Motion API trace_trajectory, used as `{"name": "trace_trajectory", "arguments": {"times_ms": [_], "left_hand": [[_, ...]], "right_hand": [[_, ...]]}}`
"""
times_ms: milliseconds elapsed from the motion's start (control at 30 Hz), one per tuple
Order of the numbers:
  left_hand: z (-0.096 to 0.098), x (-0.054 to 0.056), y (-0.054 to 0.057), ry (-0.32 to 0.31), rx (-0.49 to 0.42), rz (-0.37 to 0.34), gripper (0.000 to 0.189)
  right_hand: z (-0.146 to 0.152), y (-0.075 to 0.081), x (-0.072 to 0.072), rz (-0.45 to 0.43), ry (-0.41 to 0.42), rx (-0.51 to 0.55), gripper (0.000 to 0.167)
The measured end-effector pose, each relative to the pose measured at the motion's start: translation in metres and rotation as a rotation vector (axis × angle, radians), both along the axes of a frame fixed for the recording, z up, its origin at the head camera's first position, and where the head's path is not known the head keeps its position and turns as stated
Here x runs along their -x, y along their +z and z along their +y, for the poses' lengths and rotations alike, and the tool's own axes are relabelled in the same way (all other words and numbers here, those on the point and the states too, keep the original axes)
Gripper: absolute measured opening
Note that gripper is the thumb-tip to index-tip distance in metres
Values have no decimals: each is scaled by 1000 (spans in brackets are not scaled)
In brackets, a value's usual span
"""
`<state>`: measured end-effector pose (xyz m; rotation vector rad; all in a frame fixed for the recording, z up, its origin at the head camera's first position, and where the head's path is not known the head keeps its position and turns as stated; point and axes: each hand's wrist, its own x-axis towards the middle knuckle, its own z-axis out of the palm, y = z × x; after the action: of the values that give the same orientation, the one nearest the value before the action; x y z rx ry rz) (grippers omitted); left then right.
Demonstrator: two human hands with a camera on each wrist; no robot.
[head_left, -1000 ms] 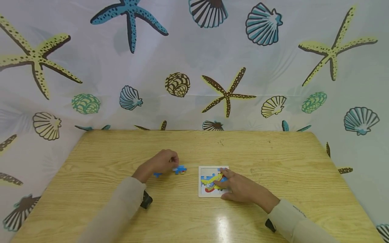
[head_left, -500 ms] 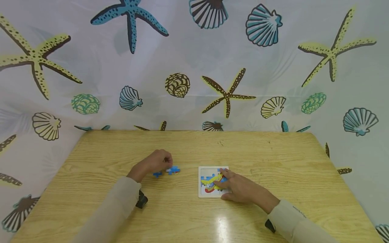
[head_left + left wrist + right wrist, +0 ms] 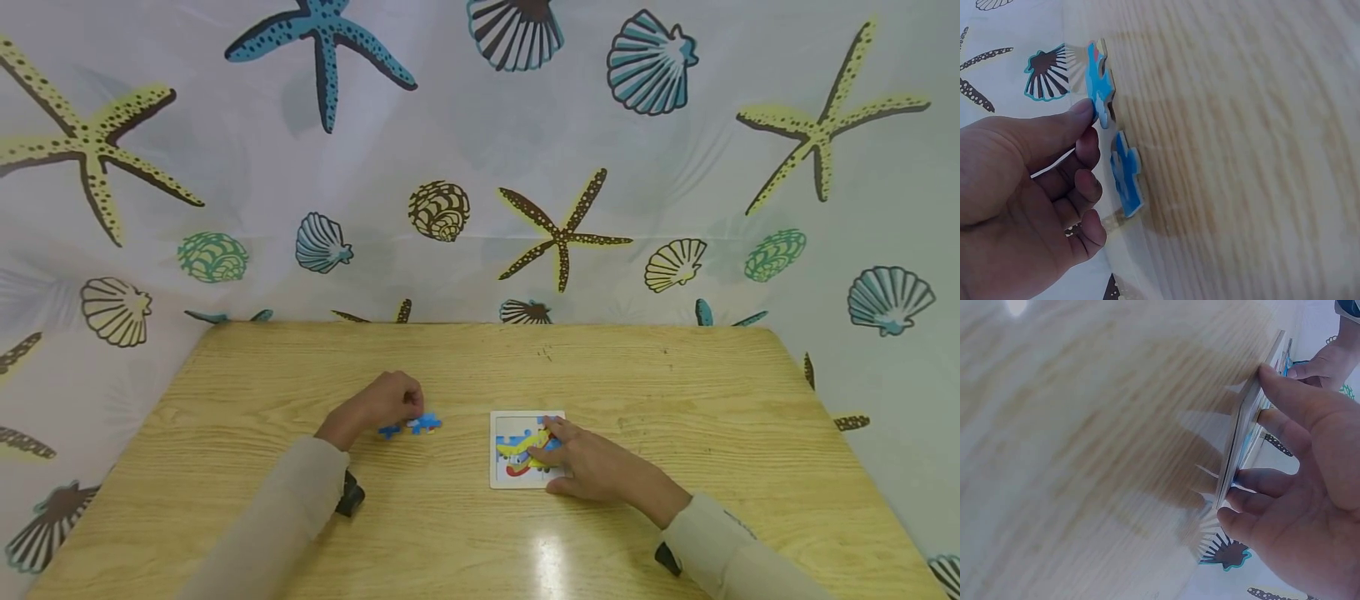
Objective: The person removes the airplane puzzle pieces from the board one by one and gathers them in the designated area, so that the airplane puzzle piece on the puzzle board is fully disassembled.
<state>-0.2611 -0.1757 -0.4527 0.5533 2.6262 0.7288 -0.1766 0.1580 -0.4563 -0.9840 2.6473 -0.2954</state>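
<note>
Between thumb and index finger, my left hand (image 3: 386, 400) pinches a blue jigsaw piece (image 3: 1101, 84) with a red-and-yellow corner, low over the table. Beside it lies a second blue jigsaw piece (image 3: 1125, 178), apart from the hand; the head view also shows this second piece (image 3: 389, 432). My right hand (image 3: 592, 462) rests on the right side of a white-framed puzzle board (image 3: 492, 450), its fingers spread. The thumb touches the board's edge in the right wrist view. Fitted pieces (image 3: 517, 450) show a yellow and red airplane; the hand hides the board's right part.
Both the pieces and the board are on a wood-grain table (image 3: 450, 533). A white cloth (image 3: 480, 125) printed with starfish and shells hangs behind it and along the sides. Dark bands (image 3: 350, 496) sit at both wrists.
My left hand has moved left, and the jigsaw piece at its fingertips has shifted left with it, nearer to the second piece. The right hand and the board stay in place.
</note>
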Motion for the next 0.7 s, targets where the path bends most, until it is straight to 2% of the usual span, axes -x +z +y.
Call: {"name": "trace_trajectory", "arguments": {"times_ms": [100, 300, 700], "left_hand": [[0, 1, -1, -12, 16, 20, 12], [-2, 2, -1, 8, 20, 32, 11], [2, 0, 8, 12, -4, 29, 10]], "right_hand": [[0, 0, -1, -3, -3, 6, 54], [0, 0, 0, 4, 7, 2, 54], [-1, 2, 0, -12, -19, 17, 54]]}}
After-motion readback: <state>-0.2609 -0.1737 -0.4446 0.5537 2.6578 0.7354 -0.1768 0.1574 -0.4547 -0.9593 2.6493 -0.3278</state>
